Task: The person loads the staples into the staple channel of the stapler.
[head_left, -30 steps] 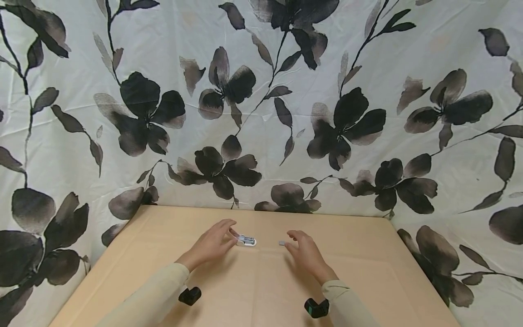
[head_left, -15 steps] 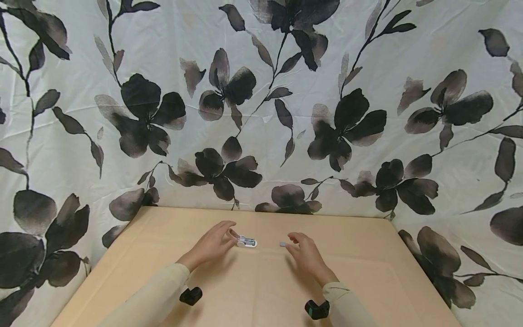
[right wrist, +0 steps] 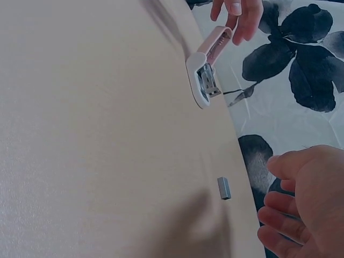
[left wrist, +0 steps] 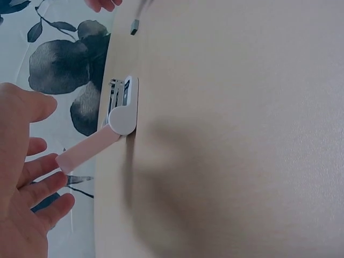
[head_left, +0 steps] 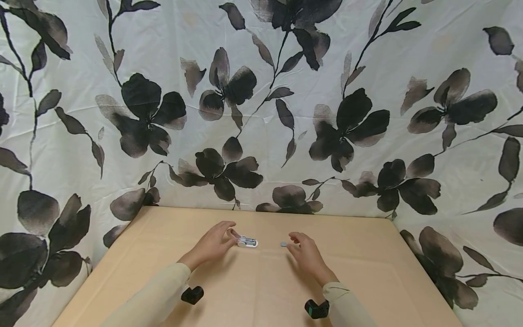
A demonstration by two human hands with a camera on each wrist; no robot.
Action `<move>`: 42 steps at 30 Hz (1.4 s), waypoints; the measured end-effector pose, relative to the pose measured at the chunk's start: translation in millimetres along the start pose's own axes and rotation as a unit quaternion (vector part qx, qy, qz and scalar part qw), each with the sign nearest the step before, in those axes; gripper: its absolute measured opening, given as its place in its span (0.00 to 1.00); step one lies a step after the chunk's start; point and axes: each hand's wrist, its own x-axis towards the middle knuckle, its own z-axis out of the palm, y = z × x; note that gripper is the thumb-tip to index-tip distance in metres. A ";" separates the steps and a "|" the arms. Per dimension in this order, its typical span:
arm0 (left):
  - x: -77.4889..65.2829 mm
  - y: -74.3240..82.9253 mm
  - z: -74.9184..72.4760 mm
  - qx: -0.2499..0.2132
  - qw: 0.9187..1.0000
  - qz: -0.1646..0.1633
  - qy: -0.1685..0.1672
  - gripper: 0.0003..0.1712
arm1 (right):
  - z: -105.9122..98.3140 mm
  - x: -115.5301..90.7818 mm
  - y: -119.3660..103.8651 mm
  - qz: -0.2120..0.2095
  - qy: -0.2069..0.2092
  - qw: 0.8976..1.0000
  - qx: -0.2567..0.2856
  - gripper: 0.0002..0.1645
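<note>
A small white stapler (head_left: 248, 242) lies on the table with its pink top arm (left wrist: 88, 152) swung far back, so the metal magazine (right wrist: 208, 80) shows. My left hand (head_left: 212, 244) is beside it, fingers loosely spread. In the left wrist view its fingertips are right at the end of the pink arm, and the thumb stands apart. Farther right lies a short grey strip of staples (right wrist: 224, 188). Close by it, my right hand (head_left: 307, 257) hovers with relaxed, slightly bent fingers and nothing between them.
The light wood-coloured table (head_left: 253, 290) ends at a white cloth (head_left: 269, 136) printed with dark flowers, which hangs behind it and at both sides. Each wrist carries a small black camera (head_left: 192, 295). Shadows of both hands fall on the tabletop.
Both hands, the stapler and the staples keep their places; the head view has only shifted very slightly.
</note>
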 end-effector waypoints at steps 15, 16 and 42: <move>1.5 -3.5 1.5 -0.011 1.000 -0.007 -0.001 0.28 | 3.3 1.7 1.9 0.012 0.000 1.000 0.003 0.21; 1.6 -3.7 1.4 -0.012 1.000 -0.009 -0.001 0.28 | 3.6 1.7 1.8 0.013 0.001 1.000 0.002 0.21; -0.3 -15.0 5.5 -0.010 1.000 -0.013 0.005 0.24 | 10.0 2.4 2.7 0.024 0.005 1.000 0.004 0.19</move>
